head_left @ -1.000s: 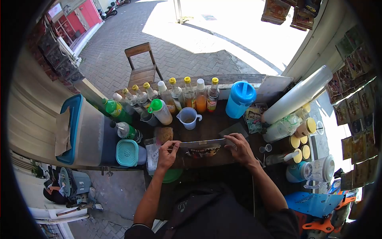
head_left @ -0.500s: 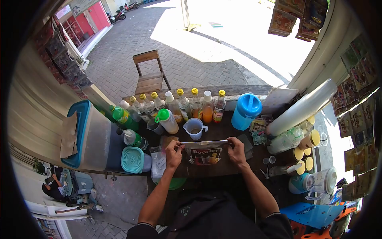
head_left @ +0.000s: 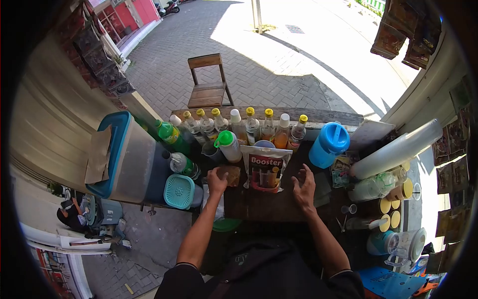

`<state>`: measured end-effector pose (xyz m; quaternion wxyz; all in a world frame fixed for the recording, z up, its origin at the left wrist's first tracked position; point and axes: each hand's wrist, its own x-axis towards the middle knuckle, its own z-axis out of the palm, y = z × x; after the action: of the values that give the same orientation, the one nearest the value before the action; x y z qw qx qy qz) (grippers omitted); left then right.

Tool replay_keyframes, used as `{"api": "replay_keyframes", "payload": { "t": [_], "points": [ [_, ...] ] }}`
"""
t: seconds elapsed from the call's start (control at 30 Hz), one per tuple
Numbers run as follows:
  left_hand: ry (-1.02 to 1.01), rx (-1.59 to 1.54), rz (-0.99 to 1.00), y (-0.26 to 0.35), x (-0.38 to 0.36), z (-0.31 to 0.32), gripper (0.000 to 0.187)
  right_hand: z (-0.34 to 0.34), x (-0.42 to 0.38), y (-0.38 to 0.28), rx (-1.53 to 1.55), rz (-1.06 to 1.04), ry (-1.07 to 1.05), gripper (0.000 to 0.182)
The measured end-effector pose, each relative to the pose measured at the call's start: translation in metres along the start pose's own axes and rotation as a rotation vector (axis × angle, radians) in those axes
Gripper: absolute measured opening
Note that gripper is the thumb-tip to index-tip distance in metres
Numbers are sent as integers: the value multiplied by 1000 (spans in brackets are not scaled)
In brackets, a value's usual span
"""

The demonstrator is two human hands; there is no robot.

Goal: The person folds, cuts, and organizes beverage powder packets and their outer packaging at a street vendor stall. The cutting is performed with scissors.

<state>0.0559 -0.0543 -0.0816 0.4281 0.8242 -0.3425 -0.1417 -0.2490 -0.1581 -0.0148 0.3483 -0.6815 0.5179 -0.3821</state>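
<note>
A pouch labelled "Booster" [head_left: 265, 167] stands upright on the dark table in front of me, its printed front facing me. Neither hand touches it. My left hand [head_left: 217, 182] is to its left, fingers bent at the left edge of a brown flat piece [head_left: 232, 175], apparently pinching it; the fingertips are partly hidden. To the right of the pouch, my right hand [head_left: 304, 188] is open and holds nothing, its fingers spread. The pouch covers most of a pale measuring jug [head_left: 264, 144]. A green-lidded squeeze bottle [head_left: 228, 147] is just behind the brown piece.
Several yellow-capped bottles [head_left: 251, 124] line the back edge. A blue pitcher [head_left: 329, 144] stands back right, beside long stacked plastic cups [head_left: 398, 149]. At left are a large blue-lidded container [head_left: 134, 159] and a turquoise basket [head_left: 179, 191]. Scissors [head_left: 341, 223] lie at right.
Both hands have let go of the pouch, which now stands upright in front of the jug. My left hand has moved left to the brown piece; my right hand has opened. The camera view has shifted.
</note>
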Motion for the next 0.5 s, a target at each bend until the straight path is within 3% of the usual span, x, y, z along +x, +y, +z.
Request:
{"api": "replay_keyframes", "payload": {
  "t": [0.07,0.1,0.13,0.2,0.4,0.43,0.5],
  "points": [
    [-32,350,156,-18,-9,14,62,-6,-24,10,5,25,-20,58],
    [-90,371,128,-20,-13,19,82,-10,-38,13,-25,23,-20,58],
    [-87,369,123,-24,-14,27,82,-14,-53,18,-55,21,-20,57],
    [2,311,-77,-37,-12,44,82,-23,-82,39,-83,68,-83,56],
    [130,441,-227,-37,-8,39,75,-50,-156,87,-254,154,-152,52],
    [131,441,-222,-32,-2,36,75,-52,-164,91,-252,153,-148,52],
    [-54,435,-452,-28,3,30,61,-55,-180,97,-207,289,-231,51]
  ]
}}
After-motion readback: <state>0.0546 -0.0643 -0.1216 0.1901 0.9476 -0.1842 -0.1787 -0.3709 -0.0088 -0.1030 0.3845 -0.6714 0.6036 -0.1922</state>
